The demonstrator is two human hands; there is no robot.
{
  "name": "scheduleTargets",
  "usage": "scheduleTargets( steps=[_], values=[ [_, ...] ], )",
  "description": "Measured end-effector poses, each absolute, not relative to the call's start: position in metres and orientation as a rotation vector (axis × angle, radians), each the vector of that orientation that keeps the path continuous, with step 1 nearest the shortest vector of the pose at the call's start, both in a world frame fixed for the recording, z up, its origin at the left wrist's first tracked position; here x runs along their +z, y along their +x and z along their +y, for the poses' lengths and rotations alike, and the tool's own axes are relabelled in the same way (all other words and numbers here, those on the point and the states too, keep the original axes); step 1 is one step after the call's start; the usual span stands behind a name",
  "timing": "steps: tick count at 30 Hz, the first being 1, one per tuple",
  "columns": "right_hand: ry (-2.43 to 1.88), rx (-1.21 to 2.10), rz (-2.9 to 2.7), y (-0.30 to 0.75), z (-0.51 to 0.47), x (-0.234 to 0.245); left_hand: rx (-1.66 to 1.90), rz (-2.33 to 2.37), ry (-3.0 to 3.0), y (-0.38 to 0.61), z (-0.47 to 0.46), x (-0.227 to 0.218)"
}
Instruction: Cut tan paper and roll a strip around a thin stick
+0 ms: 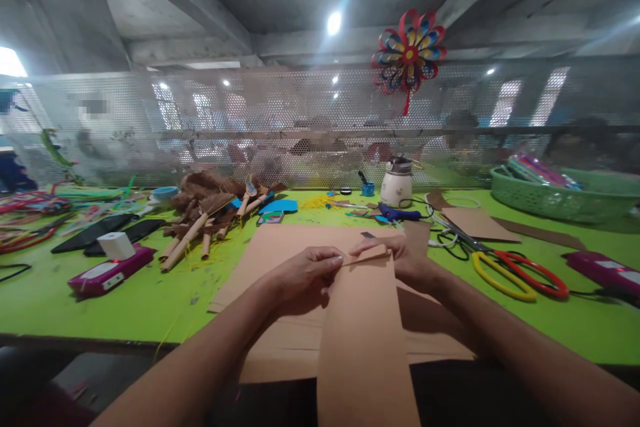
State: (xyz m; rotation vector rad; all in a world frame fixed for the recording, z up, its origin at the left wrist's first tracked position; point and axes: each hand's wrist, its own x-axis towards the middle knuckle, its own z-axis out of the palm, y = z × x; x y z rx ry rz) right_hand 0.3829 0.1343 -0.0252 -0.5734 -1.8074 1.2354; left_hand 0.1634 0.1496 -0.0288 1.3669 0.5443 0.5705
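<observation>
A long strip of brown kraft paper [363, 340] hangs toward me over the table's front edge, its far end folded over in a narrow flap. My left hand [307, 278] pinches the left corner of that folded end between thumb and fingers. At the right corner, my right hand [405, 260] grips the same end, its fingers lying along the fold; its thumb is mostly hidden. Beneath both hands lie larger brown paper sheets [270, 247], flat on the green table.
Scissors [515, 273] with yellow and red handles lie right, near a blue glue gun [400, 213] and a cream bottle [397, 183]. Rolled paper sticks with brown fibre [195, 233] and a purple power strip [113, 271] are left. A green basket [565, 203] stands far right.
</observation>
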Motion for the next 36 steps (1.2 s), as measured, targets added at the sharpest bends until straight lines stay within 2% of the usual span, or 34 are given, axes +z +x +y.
scheduleTargets(
  steps=[4,9,17,19,25,31,36],
  values=[
    [-0.560,1.180,-1.770,0.384,0.134,-0.023,0.501,0.568,1.357,0.165,0.145,-0.027],
    [-0.693,1.375,-1.545,0.395,0.139,-0.025,0.584,0.592,1.241,0.159,0.146,-0.023],
    [-0.887,1.532,-1.670,0.376,0.144,-0.040,0.762,0.704,1.349,0.160,0.159,-0.027],
    [-0.925,1.439,-1.728,0.368,0.146,-0.045,0.750,0.806,1.534,0.162,0.160,-0.028],
    [-1.107,0.829,-1.962,0.361,0.158,-0.054,0.795,1.079,1.864,0.159,0.167,-0.027],
    [-1.325,0.834,-2.012,0.366,0.165,-0.045,0.883,1.107,1.784,0.157,0.170,-0.032],
    [-1.231,0.760,-2.021,0.364,0.167,-0.052,0.781,1.157,1.977,0.153,0.177,-0.038]
  ],
)
